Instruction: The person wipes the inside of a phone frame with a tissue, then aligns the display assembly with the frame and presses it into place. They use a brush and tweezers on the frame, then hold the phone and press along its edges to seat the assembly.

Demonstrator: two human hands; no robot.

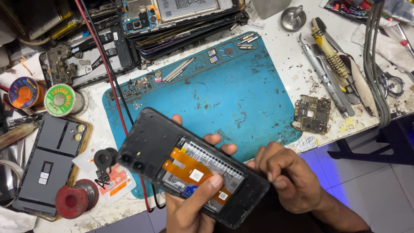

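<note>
The phone (189,168) sat low in the middle of the frame, lifted above the desk's (284,51) front edge with its back cover already off, so the battery and an orange flex cable (189,166) lay bare. The left hand (189,203) cradled it from beneath, grip closed around the body, thumb pressed on the flex and fingertips showing past the upper edge. The right hand (289,172) was at the phone's right end, grip pinched together at the frame's corner; whether it held a small part I could not tell. The opening looked done, while the battery and flex seemed still in place.

Behind lay the blue mat (241,86), spotted with screws and small parts. A loose circuit board (311,114) rested at the mat's right edge, with tweezers and other tools (332,73) to the upper right. A rear cover (49,162) and solder spools (60,100) sat at left, and stacked opened phones (181,17) at top. A red cable (113,90) ran down the mat's left side and passed beneath the phone.
</note>
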